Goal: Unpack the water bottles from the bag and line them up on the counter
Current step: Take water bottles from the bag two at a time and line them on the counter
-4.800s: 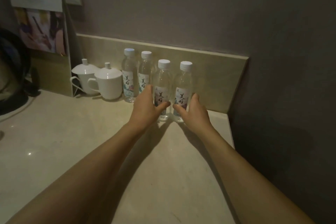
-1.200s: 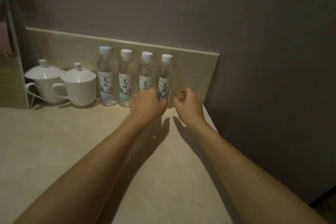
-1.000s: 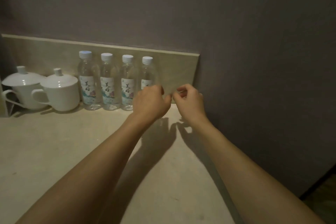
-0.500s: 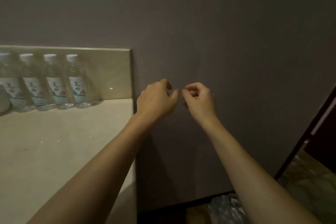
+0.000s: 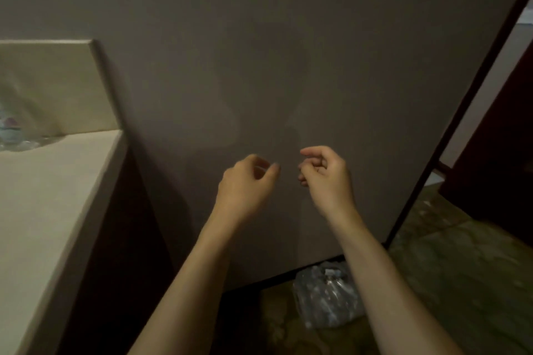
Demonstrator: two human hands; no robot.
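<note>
While both hands hover before the wall, left hand [image 5: 245,184] and right hand [image 5: 326,176] show a loosely curled, empty grip; one blurred water bottle [image 5: 10,131] stands on the counter [image 5: 52,196], bag [image 5: 326,297] on floor.

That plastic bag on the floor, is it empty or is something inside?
Cannot tell. The plastic bag sits crumpled by the wall, blurred and partly hidden behind the right forearm.
</note>
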